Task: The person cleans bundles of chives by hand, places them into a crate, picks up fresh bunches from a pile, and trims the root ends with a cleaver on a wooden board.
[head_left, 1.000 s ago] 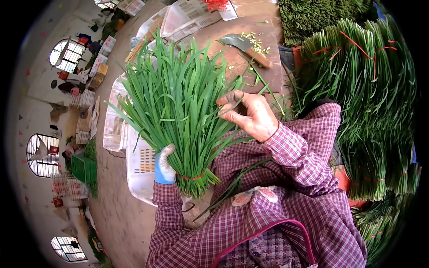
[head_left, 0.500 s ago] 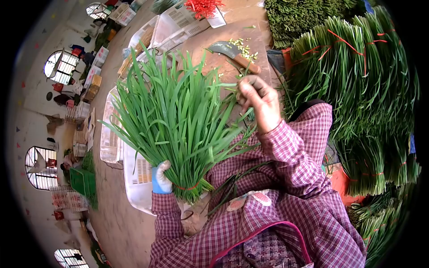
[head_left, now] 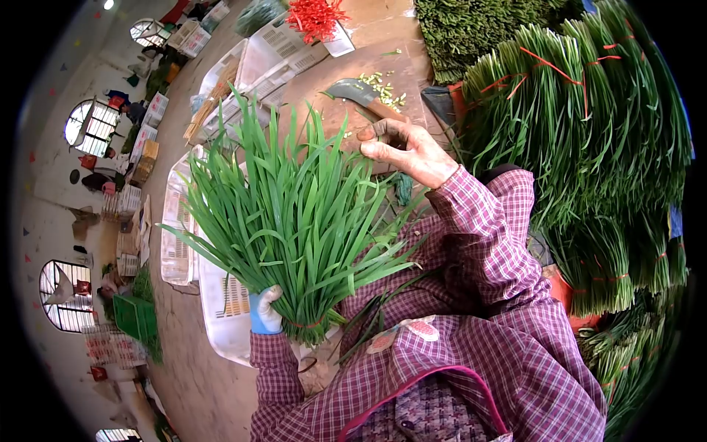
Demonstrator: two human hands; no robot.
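A large bunch of green garlic chives (head_left: pixel 294 214) fans out in front of me, tied near its base with a red band (head_left: pixel 303 324). My left hand (head_left: pixel 265 311), in a blue and white glove, is closed around the lower left side of the bunch. Bare, my right hand (head_left: pixel 409 149) hovers by the upper right leaf tips. Its thumb and forefinger are drawn together in a pinch; anything between them is too small to make out. Beyond it, a curved knife (head_left: pixel 353 91) with a wooden handle lies on a board (head_left: pixel 309 81) among cut pieces (head_left: pixel 387 87).
Banded chive bundles (head_left: pixel 545 118) are stacked along my right side. White plastic crates (head_left: pixel 221 309) stand to the left of the bunch. Red ties (head_left: pixel 317 18) sit in a container at the far end. A green crate (head_left: pixel 134 318) is farther off on the left.
My right hand has moved left, nearer the leaf tips, and the thin leaf at its fingers no longer shows. The left hand keeps its hold on the chives. The view has shifted slightly.
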